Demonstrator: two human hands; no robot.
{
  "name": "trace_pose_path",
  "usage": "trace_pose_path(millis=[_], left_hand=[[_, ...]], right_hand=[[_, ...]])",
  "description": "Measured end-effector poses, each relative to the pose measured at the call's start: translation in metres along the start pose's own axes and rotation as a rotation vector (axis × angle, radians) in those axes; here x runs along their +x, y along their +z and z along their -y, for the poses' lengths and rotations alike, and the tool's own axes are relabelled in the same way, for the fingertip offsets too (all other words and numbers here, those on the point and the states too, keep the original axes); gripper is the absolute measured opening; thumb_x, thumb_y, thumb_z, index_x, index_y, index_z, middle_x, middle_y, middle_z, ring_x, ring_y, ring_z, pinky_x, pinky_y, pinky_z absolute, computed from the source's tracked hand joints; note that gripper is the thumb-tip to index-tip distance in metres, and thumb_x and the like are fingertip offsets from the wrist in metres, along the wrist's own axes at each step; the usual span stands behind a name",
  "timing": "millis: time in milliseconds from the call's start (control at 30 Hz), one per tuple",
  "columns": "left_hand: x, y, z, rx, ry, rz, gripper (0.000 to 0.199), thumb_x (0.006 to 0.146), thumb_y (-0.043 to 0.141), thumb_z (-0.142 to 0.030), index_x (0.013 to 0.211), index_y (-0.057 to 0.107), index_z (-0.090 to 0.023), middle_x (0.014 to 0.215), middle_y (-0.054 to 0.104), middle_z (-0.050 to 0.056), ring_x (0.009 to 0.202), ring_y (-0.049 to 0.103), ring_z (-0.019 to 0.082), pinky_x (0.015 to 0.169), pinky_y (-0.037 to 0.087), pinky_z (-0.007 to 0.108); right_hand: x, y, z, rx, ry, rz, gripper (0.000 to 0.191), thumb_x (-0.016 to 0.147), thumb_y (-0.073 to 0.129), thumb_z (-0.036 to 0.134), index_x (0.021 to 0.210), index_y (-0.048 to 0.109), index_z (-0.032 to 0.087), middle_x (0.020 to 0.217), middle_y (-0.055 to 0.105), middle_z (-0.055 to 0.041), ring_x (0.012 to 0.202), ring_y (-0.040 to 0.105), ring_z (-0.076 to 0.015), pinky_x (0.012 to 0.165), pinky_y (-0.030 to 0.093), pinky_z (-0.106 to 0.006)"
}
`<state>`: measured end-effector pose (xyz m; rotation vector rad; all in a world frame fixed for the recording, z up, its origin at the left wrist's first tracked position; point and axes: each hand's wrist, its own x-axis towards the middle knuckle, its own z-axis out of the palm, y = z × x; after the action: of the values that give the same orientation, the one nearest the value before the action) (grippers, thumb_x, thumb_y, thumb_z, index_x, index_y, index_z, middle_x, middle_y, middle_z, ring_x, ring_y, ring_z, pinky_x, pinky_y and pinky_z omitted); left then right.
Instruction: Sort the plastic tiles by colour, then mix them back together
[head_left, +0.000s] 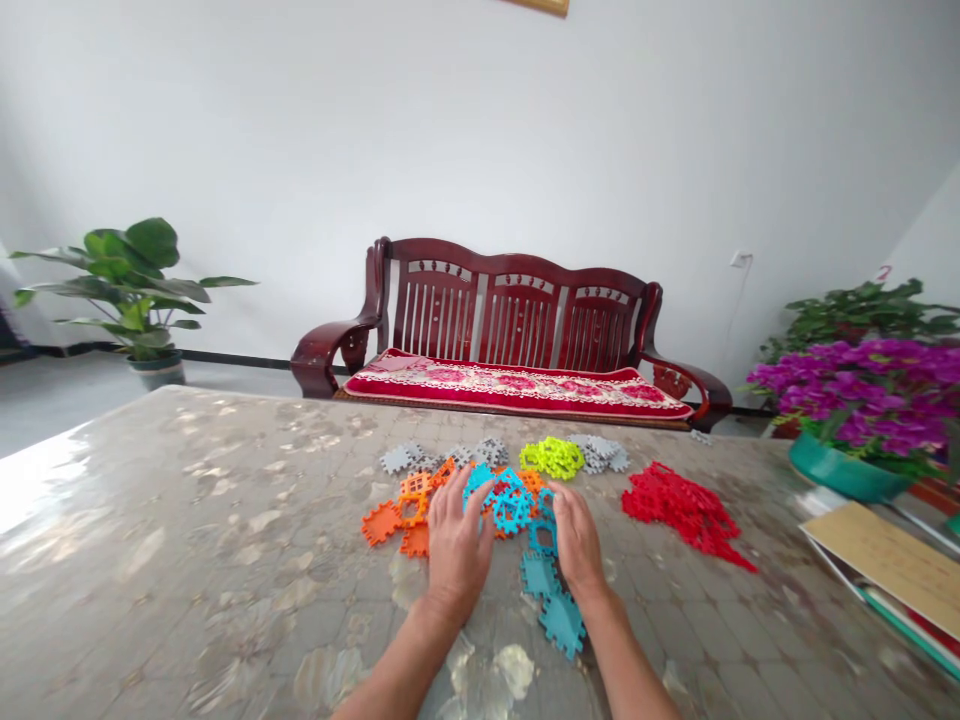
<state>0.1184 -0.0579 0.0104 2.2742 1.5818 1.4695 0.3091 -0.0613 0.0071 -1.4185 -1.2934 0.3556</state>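
My left hand (457, 540) lies over the pile with its fingers stretched and apart, between the orange toothed plastic building pieces (382, 522) and the bright blue ones (512, 508). Its fingertips hide part of both colours. Side-on at the right of the blue heap is my right hand (577, 540), fingers extended, beside the teal pieces (561, 622) that trail toward me. I see nothing gripped in either hand. Behind the pile sit a yellow-green heap (552, 457) and several grey pieces (491, 452). A larger red heap (679, 505) lies off to the right.
The table (187, 560) has a glossy patterned cover. At its right edge are papers and books (892, 555) and purple flowers in a green pot (847, 470). Beyond the table stands a wooden bench (521, 310); a potted plant (150, 290) is at far left.
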Motion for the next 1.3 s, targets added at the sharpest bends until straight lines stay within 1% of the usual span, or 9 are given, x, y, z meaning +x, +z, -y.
trace_pose_path(millis=[133,267,400,500,600,833,1033,1133,1300], left_hand=[[-0.012,0.002,-0.015,0.125,0.157,0.230,0.042,0.083,0.062,-0.028,0.124,0.059,-0.036,0.144,0.049,0.002,0.140,0.030,0.032,0.116,0.019,0.059],[-0.012,0.006,-0.010,0.294,0.028,0.310,0.039,0.082,0.063,-0.029,0.120,0.062,-0.034,0.141,0.052,0.007,0.137,0.036,0.036,0.112,0.017,0.065],[-0.001,-0.003,0.000,0.377,-0.081,0.333,0.038,0.087,0.053,-0.019,0.121,0.063,-0.031,0.137,0.056,0.008,0.128,0.048,0.030,0.107,0.033,0.054],[0.006,-0.014,0.006,0.400,-0.156,0.332,0.037,0.089,0.048,-0.017,0.120,0.064,-0.028,0.135,0.058,0.008,0.119,0.055,0.028,0.097,0.043,0.047],[0.008,-0.020,0.011,0.409,-0.184,0.287,0.039,0.088,0.048,-0.014,0.120,0.065,-0.030,0.133,0.060,0.007,0.119,0.054,0.029,0.097,0.042,0.048],[0.014,-0.016,0.004,0.293,-0.091,0.166,0.033,0.089,0.050,-0.019,0.116,0.066,-0.029,0.129,0.062,0.005,0.126,0.049,0.028,0.108,0.035,0.050],[0.053,-0.006,0.003,0.223,-0.024,0.282,0.037,0.086,0.049,-0.016,0.120,0.063,-0.024,0.129,0.061,0.006,0.124,0.051,0.024,0.108,0.038,0.041],[0.084,0.001,0.012,0.279,-0.015,0.457,0.039,0.085,0.050,-0.018,0.123,0.061,-0.020,0.128,0.061,0.008,0.123,0.052,0.023,0.108,0.038,0.035],[0.127,0.022,0.025,0.322,0.047,0.595,0.042,0.085,0.055,-0.023,0.127,0.059,-0.022,0.135,0.056,0.009,0.127,0.049,0.023,0.110,0.035,0.033]], right_hand=[[0.000,-0.004,-0.008,0.011,0.069,0.000,0.056,0.089,0.038,0.063,0.109,0.068,0.020,0.117,0.067,-0.0115,0.114,0.058,-0.0255,0.105,0.040,-0.043],[-0.006,-0.002,-0.007,0.167,0.185,0.104,0.058,0.086,0.043,0.066,0.104,0.070,0.019,0.109,0.072,-0.0106,0.102,0.065,-0.0250,0.093,0.050,-0.038],[-0.009,-0.001,-0.006,0.260,0.238,0.133,0.060,0.083,0.045,0.070,0.097,0.072,0.018,0.099,0.074,-0.0114,0.087,0.068,-0.0255,0.066,0.054,-0.033],[-0.004,-0.002,-0.010,0.246,0.240,0.007,0.061,0.079,0.047,0.071,0.092,0.072,0.017,0.096,0.074,-0.0125,0.088,0.068,-0.0261,0.070,0.054,-0.033],[0.003,-0.004,-0.017,0.222,0.295,-0.096,0.062,0.075,0.048,0.072,0.088,0.072,0.016,0.094,0.074,-0.0130,0.086,0.067,-0.0253,0.073,0.054,-0.035],[0.006,-0.003,-0.017,0.148,0.307,-0.057,0.059,0.082,0.040,0.066,0.090,0.070,0.017,0.079,0.073,-0.0078,0.064,0.063,-0.0202,0.061,0.048,-0.030],[0.008,-0.002,-0.015,0.092,0.273,0.011,0.060,0.085,0.035,0.067,0.088,0.070,0.019,0.073,0.071,-0.0049,0.061,0.061,-0.0197,0.064,0.047,-0.030],[0.009,-0.001,-0.016,0.131,0.274,-0.014,0.062,0.084,0.035,0.069,0.088,0.070,0.018,0.072,0.070,-0.0051,0.062,0.061,-0.0200,0.063,0.047,-0.030],[0.009,0.001,-0.013,0.183,0.300,-0.075,0.061,0.084,0.035,0.068,0.086,0.068,0.018,0.070,0.068,-0.0055,0.061,0.060,-0.0199,0.062,0.047,-0.030]])
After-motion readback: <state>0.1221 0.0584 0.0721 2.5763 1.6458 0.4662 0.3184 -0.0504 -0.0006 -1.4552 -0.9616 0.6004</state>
